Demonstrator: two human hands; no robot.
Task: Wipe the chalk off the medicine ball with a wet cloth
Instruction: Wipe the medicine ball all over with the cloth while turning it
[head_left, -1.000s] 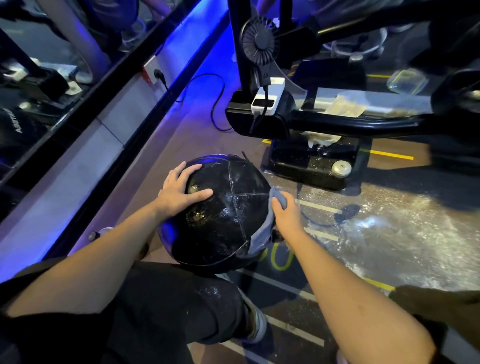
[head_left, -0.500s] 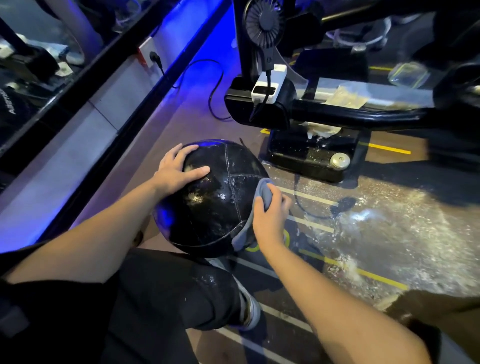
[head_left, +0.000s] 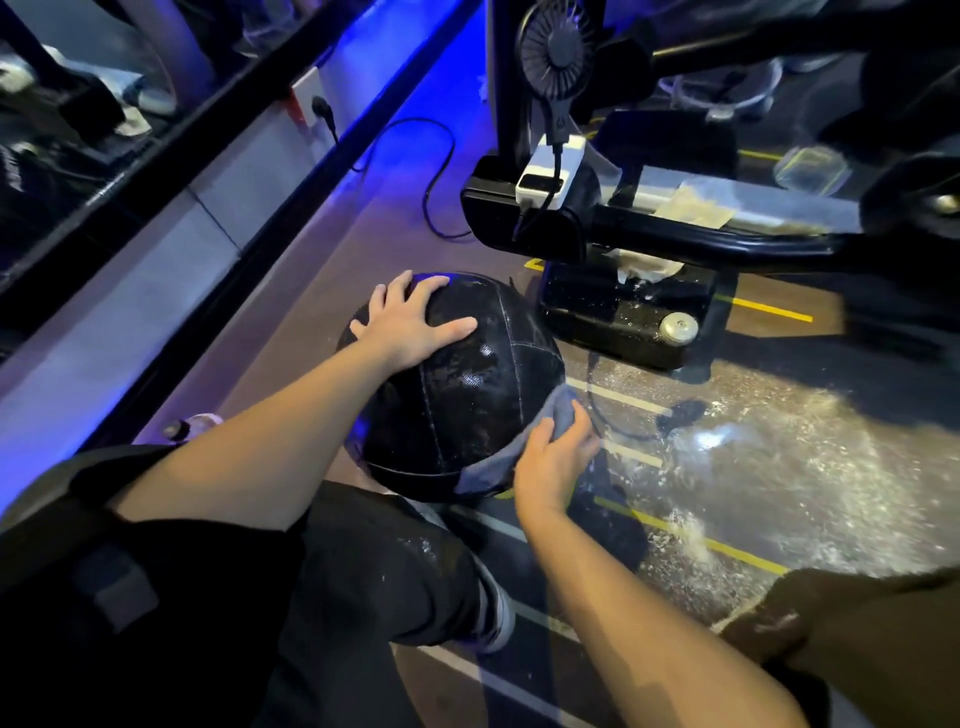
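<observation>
A black stitched medicine ball (head_left: 467, 395) rests against my left knee, its panels wet and shiny. My left hand (head_left: 410, 327) lies flat on the ball's upper left with the fingers spread, steadying it. My right hand (head_left: 550, 457) presses a grey-blue wet cloth (head_left: 498, 462) against the ball's lower right side; part of the cloth hangs below the hand along the ball's bottom edge.
A black gym machine base (head_left: 623, 317) stands just beyond the ball, with a small fan (head_left: 556, 47) and a white power bank (head_left: 545, 171) on its frame. A black cable (head_left: 436, 171) runs to a wall socket. The floor on the right (head_left: 779, 467) is wet and chalky.
My right hand has slid the cloth down the ball's right side toward its lower edge. My left hand has shifted higher and spread flatter on top.
</observation>
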